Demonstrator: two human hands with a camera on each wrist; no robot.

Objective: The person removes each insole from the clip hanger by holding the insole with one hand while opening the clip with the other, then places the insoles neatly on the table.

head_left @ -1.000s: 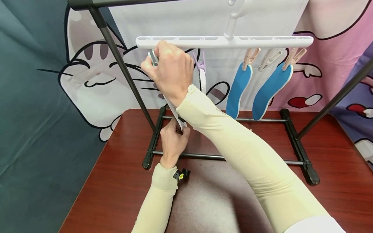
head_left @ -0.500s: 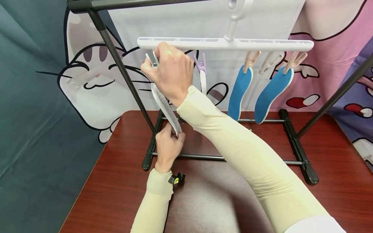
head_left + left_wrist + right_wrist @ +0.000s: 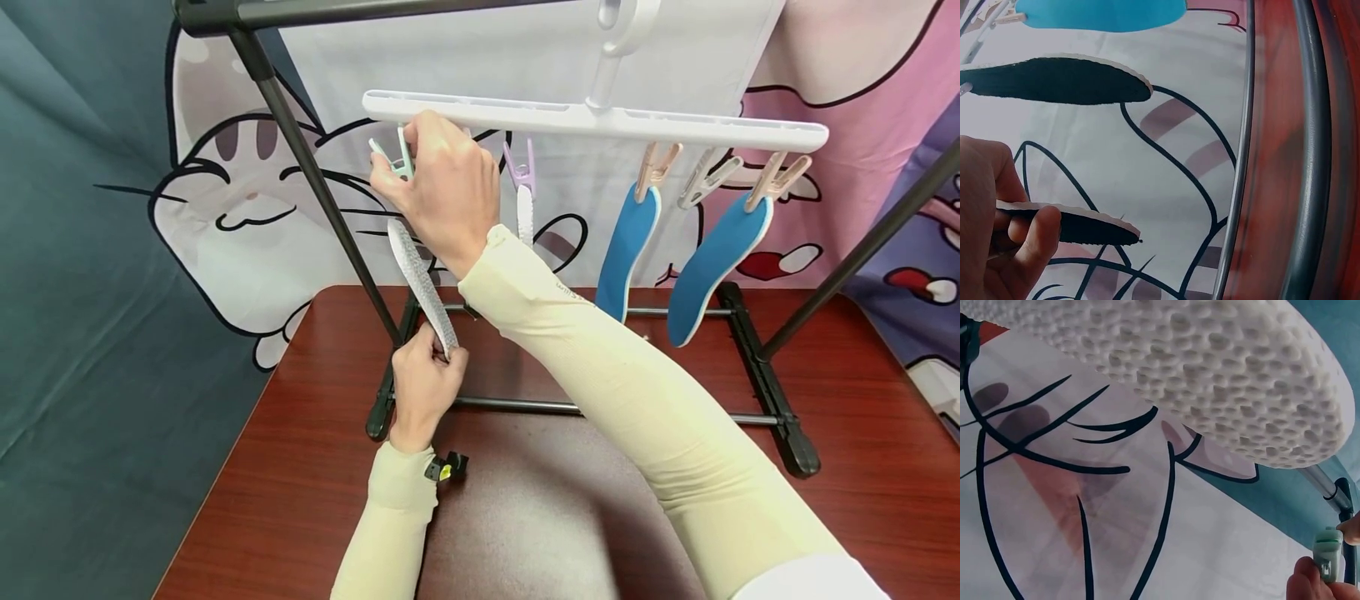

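Note:
My left hand (image 3: pixel 426 383) pinches the lower end of an insole (image 3: pixel 422 283), white and dimpled on one face. Its dark underside shows in the left wrist view, beside my left fingers (image 3: pixel 1041 234). The insole's rounded upper end is apart from the pale green clothespin (image 3: pixel 1327 553) in the right wrist view. My right hand (image 3: pixel 450 196) pinches that clothespin just under the left part of the white hanger (image 3: pixel 487 112). From a purple clothespin (image 3: pixel 522 171) hangs another insole (image 3: pixel 1072 81), dark beneath.
Two blue insoles (image 3: pixel 628 246) hang at the right from peach clothespins (image 3: pixel 768 179), with an unused white clothespin (image 3: pixel 708 177) between them. The black rack (image 3: pixel 315 175) stands around the work on a reddish-brown table (image 3: pixel 285 467). A printed cartoon cloth (image 3: pixel 255 250) is behind.
My left hand has moved down and left with the insole, whose upper end now shows below my right hand. The hanger tilts, its right end lower. The right hand has barely moved.

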